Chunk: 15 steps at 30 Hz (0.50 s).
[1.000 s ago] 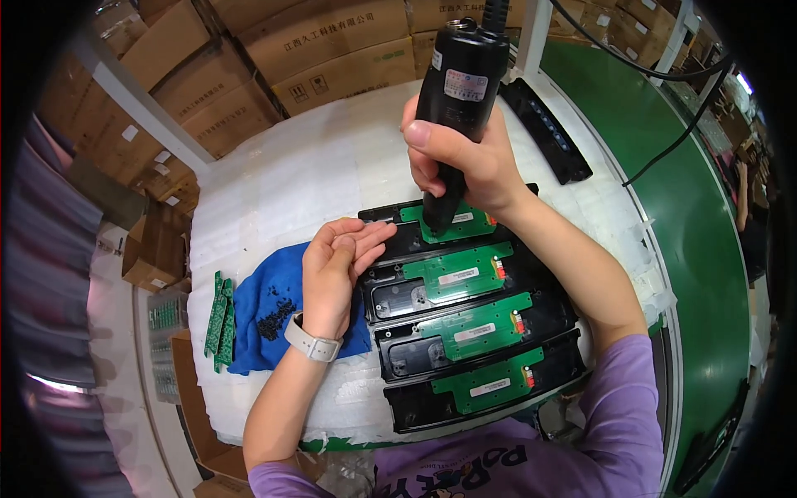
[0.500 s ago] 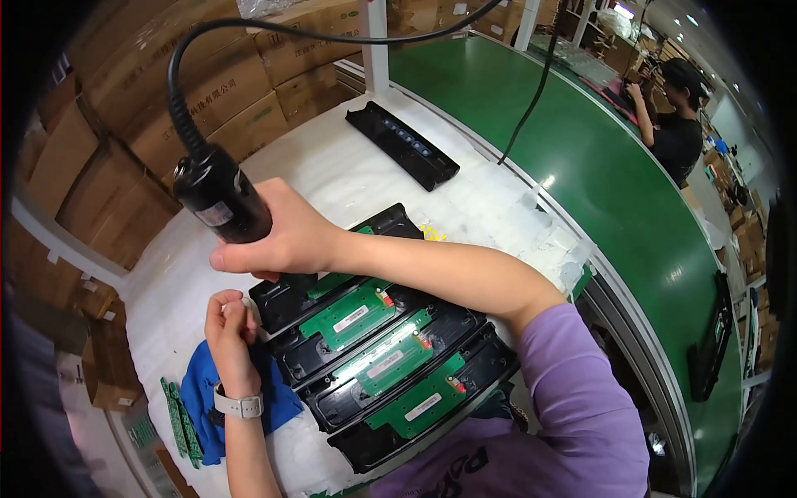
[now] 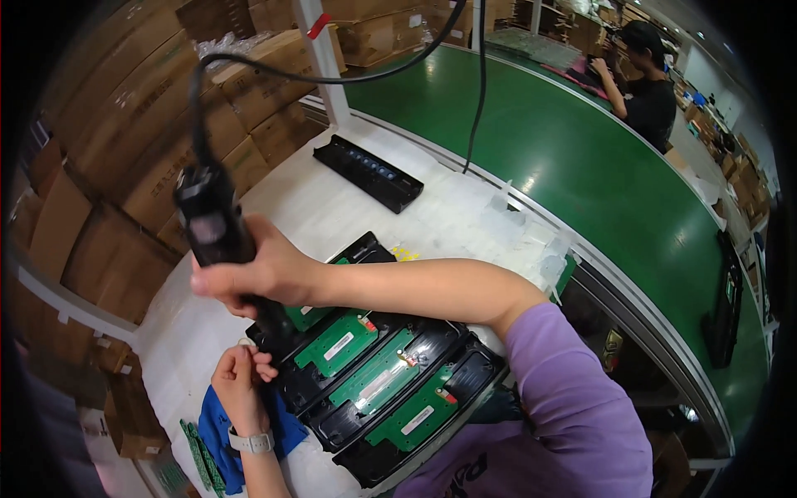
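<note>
Moved closer to left hand (image 3: 238, 386), fingers curled, contents unclear: black driver (image 3: 216, 228), right hand (image 3: 272, 270) fingers wrapped round.

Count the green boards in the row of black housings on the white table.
4, starting nearest the purple shirt: first board, second board, third board, and farthest board, which the right forearm partly hides.

Boards (image 3: 336, 346) in housings (image 3: 365, 461), on table (image 3: 452, 216) — cloth (image 3: 219, 430) left, conveyor (image 3: 581, 166) right
</note>
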Tool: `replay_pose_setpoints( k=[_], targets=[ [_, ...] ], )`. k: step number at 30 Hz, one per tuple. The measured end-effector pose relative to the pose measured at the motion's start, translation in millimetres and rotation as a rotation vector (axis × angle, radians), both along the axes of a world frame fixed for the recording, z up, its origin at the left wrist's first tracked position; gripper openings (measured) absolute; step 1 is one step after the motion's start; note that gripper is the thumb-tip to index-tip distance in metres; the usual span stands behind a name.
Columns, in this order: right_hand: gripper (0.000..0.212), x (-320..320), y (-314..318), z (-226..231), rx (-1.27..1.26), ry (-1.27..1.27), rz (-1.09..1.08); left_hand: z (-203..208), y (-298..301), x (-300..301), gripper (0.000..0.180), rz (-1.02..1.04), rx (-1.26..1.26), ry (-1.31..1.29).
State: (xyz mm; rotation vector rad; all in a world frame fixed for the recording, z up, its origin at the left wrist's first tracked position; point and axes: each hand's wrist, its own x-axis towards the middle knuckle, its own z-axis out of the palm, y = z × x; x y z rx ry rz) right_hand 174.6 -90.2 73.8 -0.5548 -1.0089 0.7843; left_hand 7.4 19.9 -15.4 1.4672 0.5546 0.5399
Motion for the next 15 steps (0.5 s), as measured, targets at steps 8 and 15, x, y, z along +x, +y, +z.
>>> replay_pose_setpoints(
  k=[8,15],
  targets=[
    [0.024,-2.3,-8.3,14.3,0.159,0.372,-0.060,4.7,-24.3,-3.4,0.012,-0.069,-0.039,-0.118],
    [0.029,-5.8,-6.0,10.7,0.141,0.352,-0.073,-1.3,-26.4,1.4,0.017,-0.102,-0.033,-0.101]
  ],
)
